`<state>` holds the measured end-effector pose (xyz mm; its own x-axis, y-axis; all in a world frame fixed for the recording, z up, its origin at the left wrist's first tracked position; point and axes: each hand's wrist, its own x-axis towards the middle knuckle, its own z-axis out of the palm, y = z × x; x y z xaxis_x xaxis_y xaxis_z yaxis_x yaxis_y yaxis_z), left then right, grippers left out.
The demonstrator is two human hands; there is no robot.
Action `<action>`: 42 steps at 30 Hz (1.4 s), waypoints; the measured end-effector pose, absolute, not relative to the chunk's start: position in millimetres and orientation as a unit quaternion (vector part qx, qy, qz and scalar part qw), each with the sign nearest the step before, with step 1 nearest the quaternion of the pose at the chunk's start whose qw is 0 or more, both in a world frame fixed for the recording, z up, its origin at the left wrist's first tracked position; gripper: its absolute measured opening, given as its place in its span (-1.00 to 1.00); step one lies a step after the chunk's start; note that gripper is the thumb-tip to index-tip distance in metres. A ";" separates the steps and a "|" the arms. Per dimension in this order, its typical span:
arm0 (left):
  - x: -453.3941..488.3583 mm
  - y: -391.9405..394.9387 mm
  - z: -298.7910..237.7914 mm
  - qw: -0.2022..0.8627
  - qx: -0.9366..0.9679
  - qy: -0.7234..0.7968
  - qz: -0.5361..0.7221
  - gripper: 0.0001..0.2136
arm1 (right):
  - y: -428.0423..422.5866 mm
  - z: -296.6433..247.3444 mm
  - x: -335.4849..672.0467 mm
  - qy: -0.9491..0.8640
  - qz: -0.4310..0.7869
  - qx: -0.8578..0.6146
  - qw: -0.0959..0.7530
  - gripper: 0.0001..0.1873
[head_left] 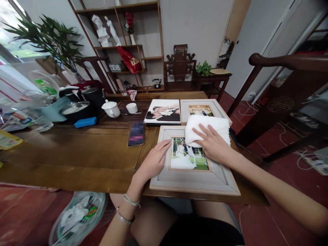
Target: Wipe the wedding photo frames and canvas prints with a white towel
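Note:
A picture frame [164, 177] with a pale, wide border lies flat at the table's front edge. Inside it is a wedding photo [183, 160] with a white dress on grass. Along the frame's left border my left hand [155, 159] lies flat, fingers stretched out and fingertips by the photo's edge. My right hand [214, 143] holds a folded white cloth [217, 124] against the frame's upper right, its fingers spread over the cloth. The cloth hides that corner of the frame and part of the photo. It also overlaps a second pale frame [184, 111] behind.
Behind lies a photo panel [162, 111], with a dark blurred booklet [136, 134] to its left. A white lidded cup [111, 108], a small white cup [132, 108], a blue sponge [85, 122] and kettles stand further left. A wooden chair [284, 99] stands at right, a bin [79, 218] below.

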<state>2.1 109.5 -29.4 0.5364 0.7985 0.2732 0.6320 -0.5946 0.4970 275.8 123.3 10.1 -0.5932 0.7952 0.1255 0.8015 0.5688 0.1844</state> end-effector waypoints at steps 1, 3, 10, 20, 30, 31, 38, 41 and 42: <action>2.1 109.7 -29.9 0.172 0.859 0.416 0.244 -0.57 | 117.8 12.6 273.4 -0.890 -0.094 -0.445 0.008 -0.43; 2.2 109.8 -30.9 0.173 0.857 0.417 0.247 -0.56 | 97.3 19.0 268.9 -0.903 -0.045 -0.427 -0.010 -0.42; 3.0 109.7 -30.3 0.171 0.859 0.411 0.253 -0.55 | 6.7 38.0 261.3 -0.922 0.086 -0.377 -0.022 -0.46; 2.4 109.6 -30.7 0.168 0.860 0.414 0.245 -0.54 | 73.0 16.4 259.4 -0.918 0.025 -0.395 0.017 -0.44; 2.5 111.3 -33.5 0.169 0.858 0.417 0.248 -0.48 | 114.7 16.9 257.2 -0.926 -0.034 -0.375 -0.023 -0.38; 2.5 111.4 -33.6 0.169 0.858 0.415 0.251 -0.48 | 100.0 19.5 253.5 -0.929 -0.010 -0.369 -0.030 -0.37; 3.0 111.7 -33.1 0.173 0.854 0.427 0.242 -0.48 | 10.0 39.5 243.6 -0.953 0.142 -0.268 -0.009 -0.44; 2.6 112.3 -32.9 0.176 0.855 0.427 0.237 -0.45 | 15.1 31.9 243.5 -0.956 0.129 -0.264 0.004 -0.44; 2.4 112.5 -32.9 0.177 0.855 0.425 0.237 -0.44 | 23.1 27.7 244.4 -0.954 0.114 -0.276 0.004 -0.44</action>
<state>2.4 112.5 -32.9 0.5259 0.8116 0.2544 0.6442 -0.5753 0.5040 244.4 23.1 27.7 -0.8472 0.5284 -0.0548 0.5264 0.8211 -0.2206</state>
